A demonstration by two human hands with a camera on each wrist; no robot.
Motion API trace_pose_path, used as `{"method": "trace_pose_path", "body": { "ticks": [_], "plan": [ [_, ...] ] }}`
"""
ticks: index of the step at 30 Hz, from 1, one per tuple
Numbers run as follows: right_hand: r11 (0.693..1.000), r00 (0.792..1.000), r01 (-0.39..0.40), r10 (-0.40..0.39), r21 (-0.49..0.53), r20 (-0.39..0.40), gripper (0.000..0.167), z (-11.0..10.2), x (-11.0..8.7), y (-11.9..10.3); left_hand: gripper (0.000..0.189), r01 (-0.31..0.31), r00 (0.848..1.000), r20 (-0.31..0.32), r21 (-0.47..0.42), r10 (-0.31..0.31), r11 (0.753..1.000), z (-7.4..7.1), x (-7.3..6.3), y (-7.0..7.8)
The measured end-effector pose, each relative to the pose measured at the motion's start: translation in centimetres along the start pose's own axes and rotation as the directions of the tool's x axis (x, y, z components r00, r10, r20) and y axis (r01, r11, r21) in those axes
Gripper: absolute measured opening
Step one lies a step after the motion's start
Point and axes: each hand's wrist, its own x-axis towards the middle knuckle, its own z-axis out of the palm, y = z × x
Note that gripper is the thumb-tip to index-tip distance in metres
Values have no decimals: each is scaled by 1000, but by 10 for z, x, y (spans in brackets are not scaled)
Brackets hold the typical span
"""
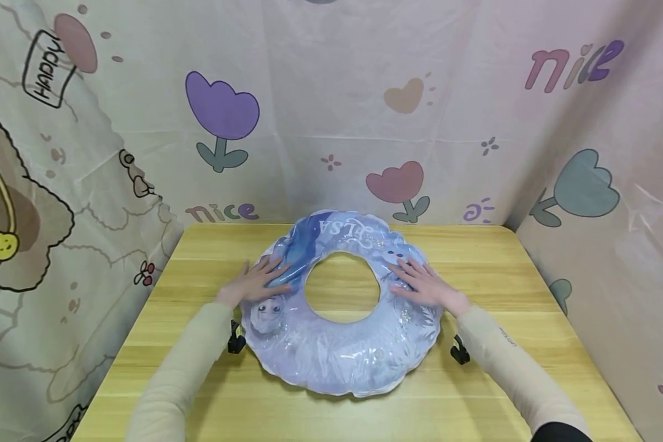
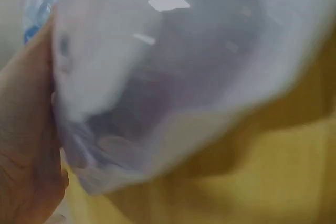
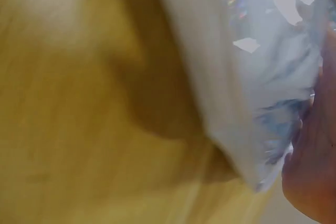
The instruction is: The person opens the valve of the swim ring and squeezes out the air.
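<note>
An inflated swim ring (image 1: 337,356), pale blue and lilac with "ELSA" lettering and a cartoon face, lies on the wooden table. Its lettering appears upside down from the head view. On the ring's left side rests my left hand (image 1: 256,282), fingers spread over the plastic. My right hand (image 1: 425,283) lies on the opposite side, its fingers also spread and pointing inward. In the left wrist view the swim ring (image 2: 199,56) fills most of the picture beside the hand. The right wrist view has the ring's shiny edge (image 3: 278,82) touching the palm side.
The wooden table (image 1: 166,344) extends around the ring and shows through its centre hole. A printed cloth (image 1: 309,92) with tulips and words hangs behind the table and along both sides. Dark wrist-camera mounts (image 1: 236,337) sit under the forearms.
</note>
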Motion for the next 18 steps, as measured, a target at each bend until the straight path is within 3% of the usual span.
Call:
{"method": "trace_pose_path", "body": {
  "ticks": [6,14,18],
  "plan": [
    [997,998,-40,36,67,58,69,20,-1,12,75,-11,999,-35,-52,9,999,21,-4,-6],
    [999,1000,-11,12,49,-22,68,23,-5,12,74,-42,995,-96,-115,31,992,32,-6,-8],
    [998,997,30,-26,49,-78,68,19,-11,8,71,-66,988,-148,-88,52,994,30,-12,-11]
  ]
}}
